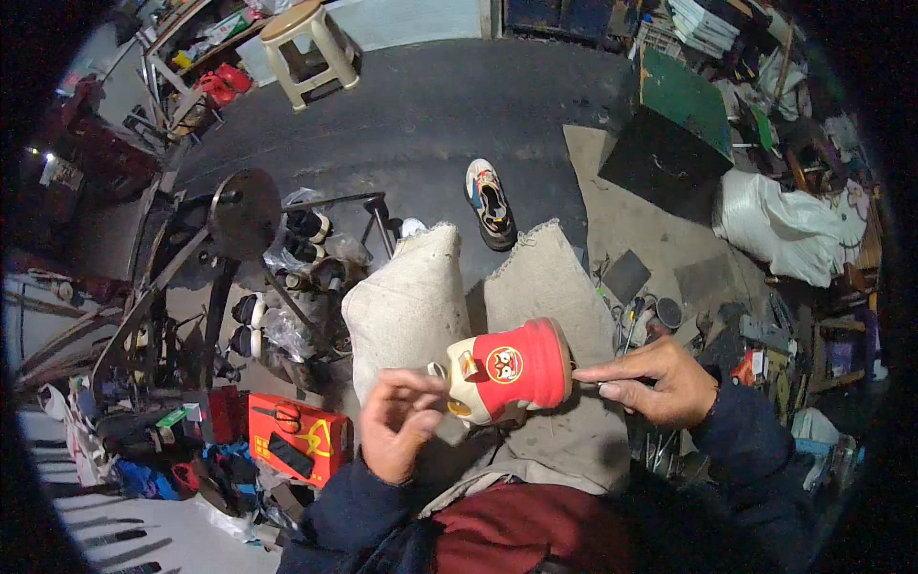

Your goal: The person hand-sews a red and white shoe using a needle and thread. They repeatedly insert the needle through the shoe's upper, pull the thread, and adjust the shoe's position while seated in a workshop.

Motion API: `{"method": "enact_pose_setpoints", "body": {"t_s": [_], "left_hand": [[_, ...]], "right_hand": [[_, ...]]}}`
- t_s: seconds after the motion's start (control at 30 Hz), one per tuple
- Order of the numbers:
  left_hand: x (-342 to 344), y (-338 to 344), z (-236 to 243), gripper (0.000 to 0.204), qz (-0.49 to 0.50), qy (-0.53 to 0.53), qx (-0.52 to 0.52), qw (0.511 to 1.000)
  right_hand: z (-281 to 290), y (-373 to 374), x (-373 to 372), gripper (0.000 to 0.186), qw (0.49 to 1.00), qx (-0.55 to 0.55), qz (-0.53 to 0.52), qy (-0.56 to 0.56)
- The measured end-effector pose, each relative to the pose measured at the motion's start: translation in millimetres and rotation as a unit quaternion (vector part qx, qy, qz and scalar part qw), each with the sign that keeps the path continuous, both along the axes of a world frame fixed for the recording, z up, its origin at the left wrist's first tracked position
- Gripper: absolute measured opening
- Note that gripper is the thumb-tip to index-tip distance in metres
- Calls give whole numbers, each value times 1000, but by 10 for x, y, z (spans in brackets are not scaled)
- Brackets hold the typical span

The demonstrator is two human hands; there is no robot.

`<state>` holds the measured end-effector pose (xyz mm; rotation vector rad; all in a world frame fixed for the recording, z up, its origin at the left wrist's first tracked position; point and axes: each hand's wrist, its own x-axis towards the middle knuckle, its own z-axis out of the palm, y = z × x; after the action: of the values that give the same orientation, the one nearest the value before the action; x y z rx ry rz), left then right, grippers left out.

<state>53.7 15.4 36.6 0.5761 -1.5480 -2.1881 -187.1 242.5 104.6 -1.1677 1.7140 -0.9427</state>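
A red and cream boot-like piece lies on its side across my lap, with a round gold emblem, gold-coloured trim and a tan rim at its right end. My left hand is by its cream end, fingers loosely curled and thumb apart from them. A small pale loop shows beside those fingertips; I cannot tell whether they touch it. At the tan rim, my right hand pinches with thumb and forefinger. Something thin and small shows at its fingertips, too small to name.
A pale cloth covers my legs. Beyond my knees stands a multicoloured sneaker. To the left are a metal stand with a round plate and a red box bearing scissors and a phone. A green-topped box stands far right.
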Motion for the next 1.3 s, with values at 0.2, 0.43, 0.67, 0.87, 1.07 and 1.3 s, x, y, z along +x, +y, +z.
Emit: {"method": "enact_pose_setpoints", "body": {"t_s": [0.2,0.43,0.67,0.87,1.07,1.3], "left_hand": [[-296,153,132,47,-253,-71,28,964],[-735,420,80,27,-203,-47,90,974],[-815,352,-119,26,-273,12,58,960],[-869,37,-367,29,-317,37,126,939],[-855,-271,-632,50,-313,-3,209,927],[-961,-394,-803,42,-348,101,293,885]], "right_hand": [[76,168,135,28,1000,-12,12,-7],[142,429,290,29,991,65,-90,-68],[193,353,285,26,994,66,-77,-35],[308,-199,355,17,995,68,-72,21],[431,-828,466,17,990,78,-78,89],[358,-1215,581,6,980,125,-130,83]]}}
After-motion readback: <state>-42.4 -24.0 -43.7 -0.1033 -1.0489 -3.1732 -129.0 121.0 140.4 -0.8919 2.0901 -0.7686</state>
